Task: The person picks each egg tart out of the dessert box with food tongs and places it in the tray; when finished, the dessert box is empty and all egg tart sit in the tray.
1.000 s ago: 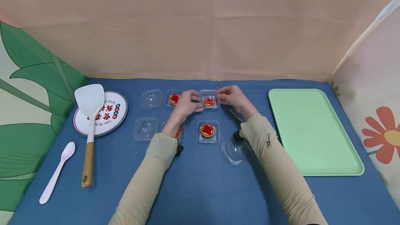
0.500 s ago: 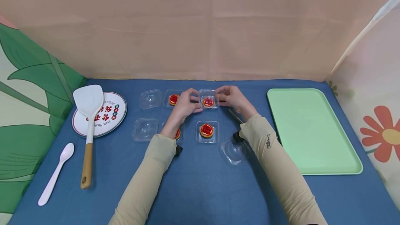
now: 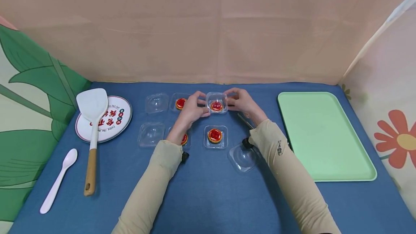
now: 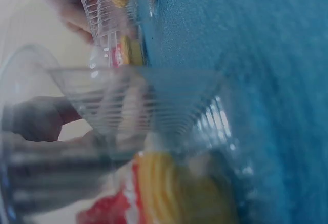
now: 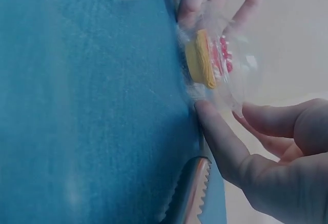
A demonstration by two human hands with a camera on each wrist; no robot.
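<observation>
The clear box [image 3: 216,98] stands near the middle of the surface's far edge, a red-topped tart [image 3: 216,106] inside under the domed lid. The left hand [image 3: 193,109] and right hand [image 3: 243,103] grip it from opposite sides, each narrowed to the box's thickness, thumb and fingers at its edges. A serrated tool [image 5: 197,190] lies just beside the right hand. Nearer the front edge sits another tart [image 3: 215,135] in its base; two opened packs [image 3: 157,103] [image 3: 151,134] lie leftward. The tray [image 3: 326,136] is along the right edge; by the left edge are the plate [image 3: 118,125], spatula [image 3: 93,105] and spoon [image 3: 58,181].
</observation>
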